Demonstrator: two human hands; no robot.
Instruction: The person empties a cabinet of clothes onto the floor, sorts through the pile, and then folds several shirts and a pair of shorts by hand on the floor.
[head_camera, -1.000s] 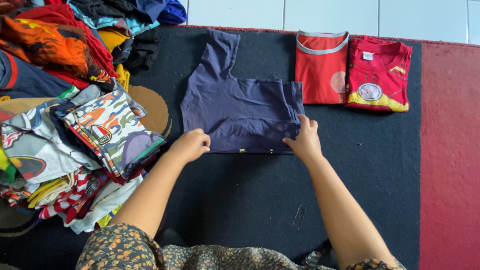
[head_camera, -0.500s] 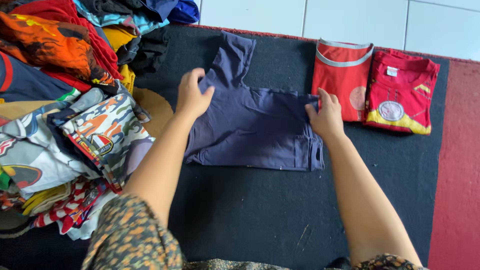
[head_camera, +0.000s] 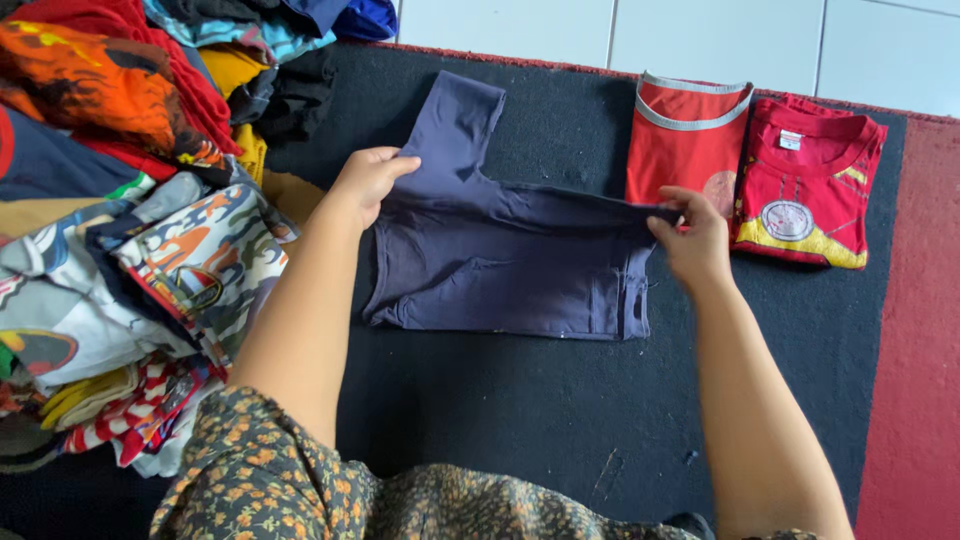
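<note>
left hand (head_camera: 365, 182) pinching navy shirt (head_camera: 500, 260) at the sleeve-side top edge, right hand (head_camera: 692, 240) pinching the opposite top corner; fingers closed on cloth both sides. shirt flat on dark carpet (head_camera: 520, 410), beside two folded red shirts (head_camera: 755, 165). best kept taut, lifted evenly, top edge folded down square onto bottom hem.

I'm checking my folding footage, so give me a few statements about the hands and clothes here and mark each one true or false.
1. Both hands pinch the top edge of the navy shirt. True: left hand, right hand.
2. Two folded red shirts lie right of it. True: and.
3. The unfolded clothes pile is on the right. False: it is on the left.
4. The navy shirt lies on bare tile. False: it lies on a dark mat.
</note>
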